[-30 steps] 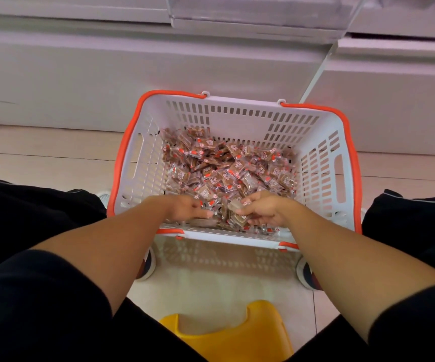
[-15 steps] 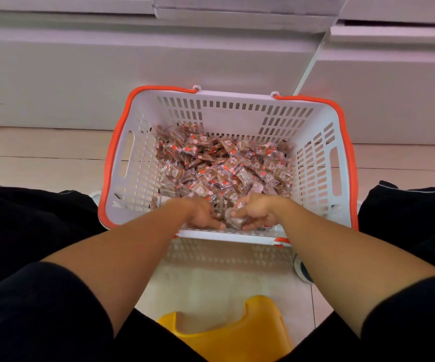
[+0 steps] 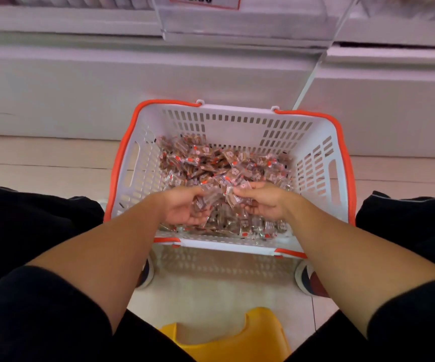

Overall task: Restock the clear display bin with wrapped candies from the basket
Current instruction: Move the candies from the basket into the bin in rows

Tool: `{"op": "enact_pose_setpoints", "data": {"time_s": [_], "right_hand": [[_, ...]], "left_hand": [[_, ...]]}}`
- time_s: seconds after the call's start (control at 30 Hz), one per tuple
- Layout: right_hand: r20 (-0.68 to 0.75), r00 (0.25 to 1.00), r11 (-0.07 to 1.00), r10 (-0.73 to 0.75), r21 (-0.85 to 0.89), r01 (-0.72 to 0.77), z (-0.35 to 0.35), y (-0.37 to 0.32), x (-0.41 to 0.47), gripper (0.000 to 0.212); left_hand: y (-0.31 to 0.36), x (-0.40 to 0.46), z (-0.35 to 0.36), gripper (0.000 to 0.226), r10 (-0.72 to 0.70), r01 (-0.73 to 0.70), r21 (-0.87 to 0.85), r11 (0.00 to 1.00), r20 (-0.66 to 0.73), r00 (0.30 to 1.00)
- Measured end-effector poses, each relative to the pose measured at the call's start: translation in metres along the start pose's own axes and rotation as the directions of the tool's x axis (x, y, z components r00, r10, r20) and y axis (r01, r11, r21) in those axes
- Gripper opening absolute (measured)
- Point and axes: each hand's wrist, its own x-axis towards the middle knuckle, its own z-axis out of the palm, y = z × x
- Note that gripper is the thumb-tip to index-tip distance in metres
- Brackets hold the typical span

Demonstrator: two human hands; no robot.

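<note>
A white slotted basket [image 3: 143,163] with an orange rim stands on the floor in front of me, its bottom covered with wrapped candies [image 3: 211,160] in clear, brown and red wrappers. Both my hands are inside it near the front wall, palms turned up and raised above the pile. My left hand [image 3: 185,207] cups several candies in curled fingers. My right hand [image 3: 263,202] does the same, and the two handfuls touch in the middle. The clear display bin [image 3: 242,24] juts out from the shelf at the top of the view, above the basket.
White shelf fronts [image 3: 54,84] rise right behind the basket. A price label [image 3: 203,1] sits on the bin's upper edge. My knees in black trousers flank the basket, and a yellow stool [image 3: 237,338] is under me. Beige floor tiles lie to either side.
My hands were palm-down, digging in the pile near the basket's front wall. Now they have turned palm-up and lifted with candies in them. The view has tilted up, bringing the bin into sight.
</note>
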Motion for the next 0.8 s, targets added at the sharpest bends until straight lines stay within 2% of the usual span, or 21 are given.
{"op": "enact_pose_setpoints", "data": {"time_s": [0.07, 0.13, 0.2, 0.27, 0.4, 0.47, 0.57, 0.7, 0.8], "right_hand": [[0.056, 0.994, 0.991, -0.097, -0.085, 0.102, 0.01, -0.02, -0.013, 0.05], [0.015, 0.965, 0.949, -0.263, -0.174, 0.262, 0.02, -0.039, -0.024, 0.051], [-0.052, 0.898, 0.874, -0.438, -0.259, 0.411, 0.026, -0.057, -0.039, 0.057], [-0.031, 0.842, 0.81, -0.538, -0.294, 0.507, 0.03, -0.071, -0.055, 0.057], [0.107, 0.781, 0.749, -0.616, -0.228, 0.622, 0.039, -0.093, -0.085, 0.05], [0.152, 0.732, 0.698, -0.664, -0.224, 0.68, 0.049, -0.103, -0.095, 0.048], [0.199, 0.669, 0.626, -0.717, -0.24, 0.742, 0.068, -0.121, -0.11, 0.052], [0.254, 0.579, 0.529, -0.775, -0.242, 0.814, 0.091, -0.139, -0.125, 0.067], [0.276, 0.507, 0.43, -0.817, -0.295, 0.854, 0.097, -0.147, -0.135, 0.064]], "left_hand": [[0.014, -0.014, 0.003, 0.028, 0.065, -0.051, -0.138, 0.989, 0.104, 0.992], [0.028, -0.028, 0.014, 0.026, 0.119, -0.082, -0.194, 0.978, 0.186, 0.975], [0.041, -0.041, 0.024, 0.031, 0.187, -0.143, -0.214, 0.966, 0.207, 0.96], [0.055, -0.056, 0.031, 0.042, 0.237, -0.2, -0.174, 0.964, 0.231, 0.944], [0.09, -0.096, 0.041, 0.049, 0.216, -0.227, -0.006, 0.974, 0.329, 0.919], [0.107, -0.12, 0.042, 0.049, 0.213, -0.241, 0.045, 0.97, 0.333, 0.918], [0.125, -0.16, 0.039, 0.042, 0.285, -0.339, 0.132, 0.932, 0.317, 0.905], [0.134, -0.193, 0.04, 0.04, 0.413, -0.439, 0.028, 0.898, 0.291, 0.863], [0.141, -0.198, 0.048, 0.044, 0.469, -0.497, 0.04, 0.867, 0.268, 0.841]]}}
